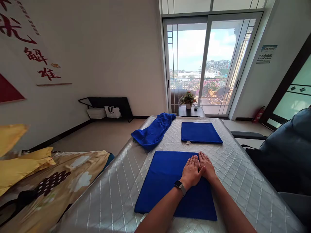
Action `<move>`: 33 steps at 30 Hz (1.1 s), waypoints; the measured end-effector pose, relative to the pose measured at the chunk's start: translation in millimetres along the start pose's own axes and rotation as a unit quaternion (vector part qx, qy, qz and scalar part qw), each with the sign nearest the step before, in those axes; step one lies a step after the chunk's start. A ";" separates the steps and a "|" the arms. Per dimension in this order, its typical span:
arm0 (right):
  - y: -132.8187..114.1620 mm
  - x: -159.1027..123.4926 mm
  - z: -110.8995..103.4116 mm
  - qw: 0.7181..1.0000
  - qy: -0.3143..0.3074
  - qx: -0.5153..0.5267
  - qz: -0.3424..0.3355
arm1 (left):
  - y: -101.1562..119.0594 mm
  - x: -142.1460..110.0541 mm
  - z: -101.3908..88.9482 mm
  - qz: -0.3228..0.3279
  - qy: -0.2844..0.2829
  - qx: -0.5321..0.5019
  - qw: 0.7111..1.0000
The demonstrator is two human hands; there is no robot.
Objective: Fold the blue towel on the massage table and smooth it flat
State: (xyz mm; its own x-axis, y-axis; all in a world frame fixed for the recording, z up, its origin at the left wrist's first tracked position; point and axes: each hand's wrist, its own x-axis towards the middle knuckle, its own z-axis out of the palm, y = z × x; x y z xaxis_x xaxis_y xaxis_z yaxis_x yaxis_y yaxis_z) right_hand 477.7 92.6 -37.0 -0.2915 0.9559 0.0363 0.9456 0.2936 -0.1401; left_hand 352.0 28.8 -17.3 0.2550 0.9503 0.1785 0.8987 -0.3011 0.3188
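A flat blue cloth cover (pixel 160 184) lies square on the quilted silver-white surface before me. My left hand (pixel 193 171), with a watch (pixel 179 185) on its wrist, rests flat on the cover's upper right part. Right beside it, my right hand (pixel 206 165) lies flat at the cover's right edge, and the two hands touch. Fingers of both are stretched out, pointing away from me, holding nothing. Farther off lies a second flat blue cloth piece (pixel 201 132) with a small white tag. To its left, a crumpled blue cloth (pixel 155 131) hangs partly over the surface's edge.
The quilted surface (pixel 111 191) narrows toward a small table with a potted plant (pixel 188 99) by the sliding glass door. At left is a bed with patterned bedding (pixel 80 171) and yellow pillows (pixel 24 165). A dark armchair (pixel 286 152) stands close on the right.
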 end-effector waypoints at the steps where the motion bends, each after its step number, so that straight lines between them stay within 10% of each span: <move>1: -0.1 -0.3 -0.5 1.000 -0.001 0.002 0.001 | 0.3 0.2 0.0 -0.003 -0.002 -0.002 1.000; 16: -1.0 -1.4 -3.3 0.999 0.003 0.032 0.004 | -32.5 -16.0 -6.0 -0.011 0.009 0.047 0.999; 33: -0.9 -2.7 -3.9 0.999 0.005 0.036 0.004 | -134.4 -78.3 -58.0 -0.128 0.012 0.100 0.987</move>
State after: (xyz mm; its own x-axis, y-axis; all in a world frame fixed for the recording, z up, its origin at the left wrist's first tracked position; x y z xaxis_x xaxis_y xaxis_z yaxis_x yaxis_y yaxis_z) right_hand 478.2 89.8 -33.1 -0.2831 0.9581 0.0449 0.9347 0.2860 -0.2110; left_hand 190.5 -9.7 -20.2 0.0040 0.9904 0.1383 0.9857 -0.0272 0.1663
